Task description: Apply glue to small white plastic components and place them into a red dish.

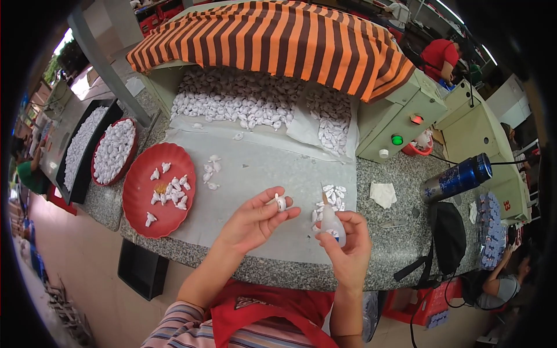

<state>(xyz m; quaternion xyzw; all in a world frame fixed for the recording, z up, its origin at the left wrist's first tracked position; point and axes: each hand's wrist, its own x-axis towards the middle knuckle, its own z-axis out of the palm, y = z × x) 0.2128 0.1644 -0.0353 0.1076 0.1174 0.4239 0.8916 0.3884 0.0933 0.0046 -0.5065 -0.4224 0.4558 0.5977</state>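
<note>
Between the fingertips of my left hand (254,221) is a small white figurine piece (281,203) with tiny dark marks. My right hand (353,246) grips a small translucent squeeze bottle (333,225), its narrow tip pointing up and away from me. The bottle is to the right of the held piece and apart from it. Just beyond the bottle lies a group of small white parts (335,192), partly hidden by it. Several white pieces (210,172) rest on the pale sheet (261,168) at the left. More sit in a red scalloped plate (134,211).
Behind the sheet stands a metal box (394,124) with lights, draped with a striped cloth (278,40), many white pieces inside. A red bowl (116,152) and black tray (87,148) stand left. At right are a blue tumbler (458,178), black pouch (448,238) and crumpled tissue (383,195).
</note>
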